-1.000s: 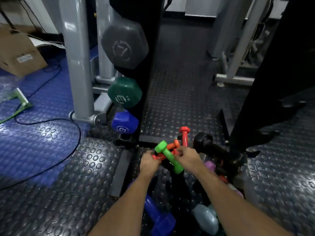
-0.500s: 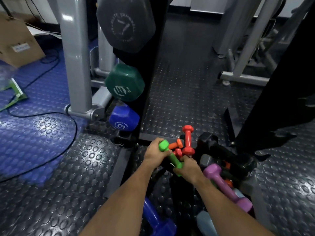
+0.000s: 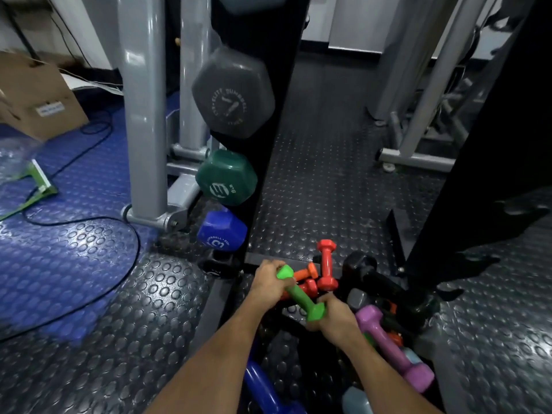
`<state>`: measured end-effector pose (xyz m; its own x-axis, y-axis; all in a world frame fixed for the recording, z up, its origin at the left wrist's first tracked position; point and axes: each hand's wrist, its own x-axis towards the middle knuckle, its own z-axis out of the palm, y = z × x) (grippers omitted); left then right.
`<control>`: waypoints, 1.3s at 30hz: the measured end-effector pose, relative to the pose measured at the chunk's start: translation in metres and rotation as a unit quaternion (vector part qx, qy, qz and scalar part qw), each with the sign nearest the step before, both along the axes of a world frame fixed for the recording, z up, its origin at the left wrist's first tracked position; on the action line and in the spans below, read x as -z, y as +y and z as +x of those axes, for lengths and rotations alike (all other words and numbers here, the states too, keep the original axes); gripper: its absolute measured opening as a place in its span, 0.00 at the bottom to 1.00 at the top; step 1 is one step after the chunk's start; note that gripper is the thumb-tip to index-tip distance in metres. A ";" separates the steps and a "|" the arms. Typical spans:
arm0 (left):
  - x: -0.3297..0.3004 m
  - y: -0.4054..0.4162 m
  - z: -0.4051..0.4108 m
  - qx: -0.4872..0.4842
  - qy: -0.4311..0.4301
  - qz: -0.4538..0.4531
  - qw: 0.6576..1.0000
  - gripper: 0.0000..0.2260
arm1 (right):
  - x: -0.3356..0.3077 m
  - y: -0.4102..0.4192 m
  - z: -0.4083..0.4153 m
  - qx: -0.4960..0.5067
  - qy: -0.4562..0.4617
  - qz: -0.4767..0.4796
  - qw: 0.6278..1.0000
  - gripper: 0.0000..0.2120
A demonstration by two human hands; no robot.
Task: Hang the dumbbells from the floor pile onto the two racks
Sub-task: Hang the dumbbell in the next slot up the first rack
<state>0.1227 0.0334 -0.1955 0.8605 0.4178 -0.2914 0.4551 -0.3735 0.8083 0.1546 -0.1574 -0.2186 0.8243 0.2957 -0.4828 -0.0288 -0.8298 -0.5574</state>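
Note:
A bright green dumbbell (image 3: 299,295) is held above the floor pile. My left hand (image 3: 270,283) grips its far end and my right hand (image 3: 334,319) grips its near end. Behind it lie a red dumbbell (image 3: 327,268) and an orange dumbbell (image 3: 304,274). A purple dumbbell (image 3: 391,349) and black dumbbells (image 3: 373,279) lie to the right. The left black rack (image 3: 277,121) carries a grey dumbbell (image 3: 233,91), a dark green one (image 3: 225,177) and a blue one (image 3: 221,231). The right black rack (image 3: 484,162) stands at the right edge.
A grey machine post (image 3: 143,109) stands left of the rack, with a black cable (image 3: 89,282) looping over the blue floor. A cardboard box (image 3: 35,97) sits far left. More grey frames (image 3: 418,115) stand behind. A blue dumbbell (image 3: 265,389) lies below my arms.
My right hand moved from the handle down to the green dumbbell's near end, my left hand took its far end, and the dumbbell came a little toward me. The camera tilted up.

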 end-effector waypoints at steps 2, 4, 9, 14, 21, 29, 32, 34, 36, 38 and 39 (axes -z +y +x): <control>-0.015 0.000 -0.002 -0.006 -0.024 -0.014 1.000 0.19 | -0.014 -0.005 0.002 0.024 -0.007 0.045 0.999 0.30; -0.029 0.001 -0.006 -0.018 -0.048 -0.047 0.998 0.16 | -0.037 -0.012 0.003 0.047 -0.017 0.087 0.995 0.28; -0.080 -0.007 -0.030 -0.053 -0.054 -0.136 0.988 0.14 | -0.097 -0.040 -0.002 0.109 -0.008 0.219 0.970 0.29; -0.149 -0.018 -0.058 -0.069 -0.053 -0.178 0.980 0.17 | -0.183 -0.054 -0.013 0.108 -0.057 0.306 0.944 0.27; -0.292 -0.030 -0.075 -0.007 -0.148 -0.191 0.970 0.15 | -0.316 -0.065 -0.017 0.078 -0.211 0.340 0.913 0.21; -0.444 -0.015 -0.094 0.149 -0.188 -0.107 0.965 0.26 | -0.469 -0.052 -0.009 0.069 -0.315 0.388 0.863 0.15; -0.495 -0.013 -0.100 0.174 -0.229 -0.091 0.953 0.24 | -0.523 -0.047 -0.007 0.048 -0.348 0.393 0.850 0.12; -0.525 -0.010 -0.104 0.185 -0.256 -0.078 0.946 0.21 | -0.558 -0.042 -0.007 0.038 -0.373 0.400 0.836 0.11; -0.553 -0.010 -0.108 0.193 -0.289 -0.061 0.936 0.19 | -0.593 -0.037 -0.007 0.030 -0.384 0.411 0.826 0.10; -0.576 -0.011 -0.109 0.186 -0.319 -0.065 0.927 0.17 | -0.623 -0.030 -0.005 0.026 -0.390 0.415 0.822 0.11; -0.587 -0.012 -0.108 0.181 -0.334 -0.072 0.922 0.18 | -0.638 -0.026 -0.005 0.023 -0.396 0.414 0.820 0.13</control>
<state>0.0142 0.0217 0.3915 0.9440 0.0664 0.3232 -0.2949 -0.2695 0.9167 0.1499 -0.1836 0.4195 0.8024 0.2109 0.5583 0.5922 -0.1662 -0.7884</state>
